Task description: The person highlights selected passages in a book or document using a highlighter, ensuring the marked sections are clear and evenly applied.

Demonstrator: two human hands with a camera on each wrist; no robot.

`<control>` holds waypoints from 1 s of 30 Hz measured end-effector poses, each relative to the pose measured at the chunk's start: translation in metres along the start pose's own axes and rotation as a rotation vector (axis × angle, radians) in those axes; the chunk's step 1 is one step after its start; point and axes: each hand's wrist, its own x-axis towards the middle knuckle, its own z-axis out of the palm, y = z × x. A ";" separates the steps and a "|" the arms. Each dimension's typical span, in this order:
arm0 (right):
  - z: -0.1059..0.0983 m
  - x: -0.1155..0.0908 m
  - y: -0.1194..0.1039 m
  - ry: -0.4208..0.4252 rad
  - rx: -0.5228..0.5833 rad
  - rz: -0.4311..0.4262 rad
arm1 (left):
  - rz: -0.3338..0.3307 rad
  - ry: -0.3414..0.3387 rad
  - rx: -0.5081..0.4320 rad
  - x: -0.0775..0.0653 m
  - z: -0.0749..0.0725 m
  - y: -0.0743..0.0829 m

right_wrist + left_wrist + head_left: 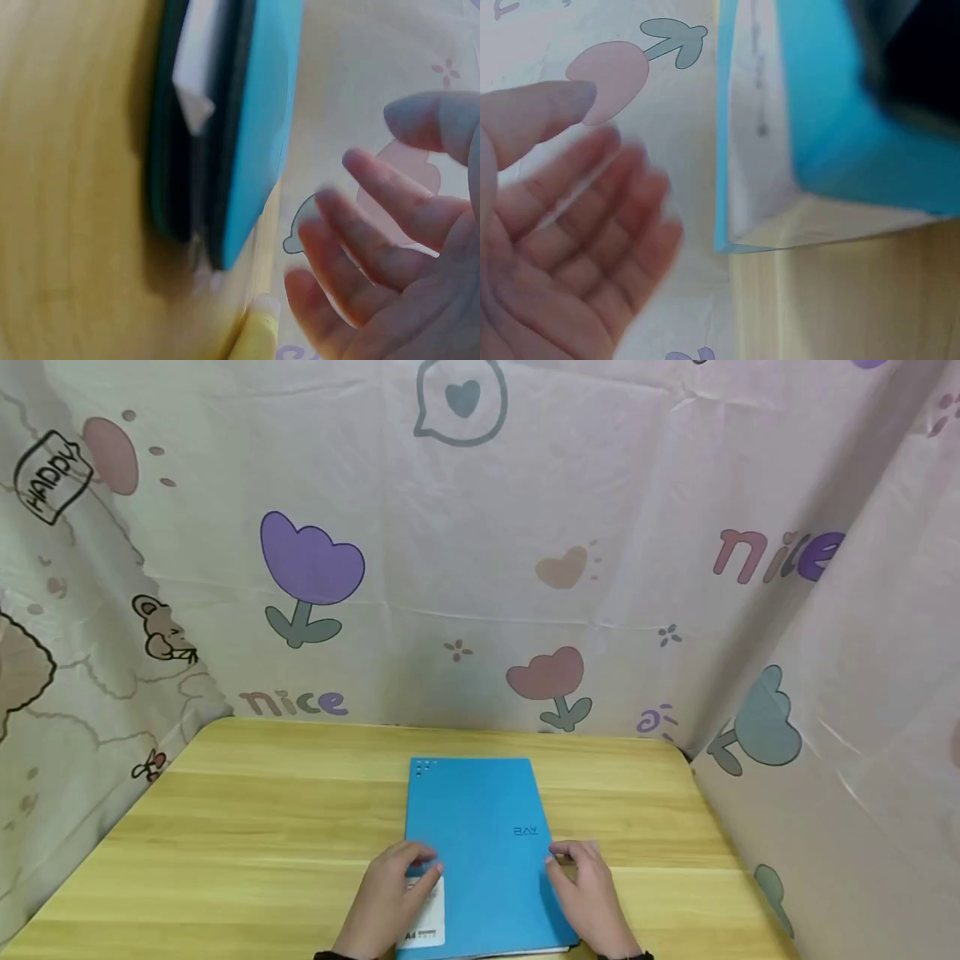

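A blue A4 file folder (483, 827) lies closed on the table, marked RAY, with a white label (430, 922) at its lower left corner. My left hand (386, 893) is at the folder's left edge, thumb over the label's upper part. At the opposite edge is my right hand (590, 893), its fingers loosely bent beside the cover. Both wrist views show relaxed fingers with nothing between them. White sheets (196, 90) show between the dark-edged covers in the right wrist view. The left wrist view shows the folder's corner (832, 150) up close.
The light wood table (247, 827) extends to both sides of the folder. A white curtain (450, 527) printed with flowers and words hangs behind it and along both sides. A dark band (333, 955) is on the left wrist, another (630, 956) on the right.
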 end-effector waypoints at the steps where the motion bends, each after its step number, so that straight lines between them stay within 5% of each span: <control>1: 0.000 0.000 0.000 -0.008 0.010 0.006 | 0.023 -0.017 -0.020 0.001 -0.001 0.000; 7: -0.002 0.001 0.001 -0.059 0.031 0.005 | 0.132 -0.092 -0.081 0.003 -0.001 -0.001; 16: -0.001 0.000 0.003 -0.090 0.026 0.028 | 0.126 -0.096 -0.064 0.002 0.003 0.001; 20: -0.001 -0.001 0.003 -0.111 0.032 0.031 | 0.074 -0.126 -0.017 0.001 0.006 0.003; 30: -0.001 -0.001 0.006 -0.138 0.045 0.028 | -0.033 -0.403 0.072 -0.006 0.011 -0.002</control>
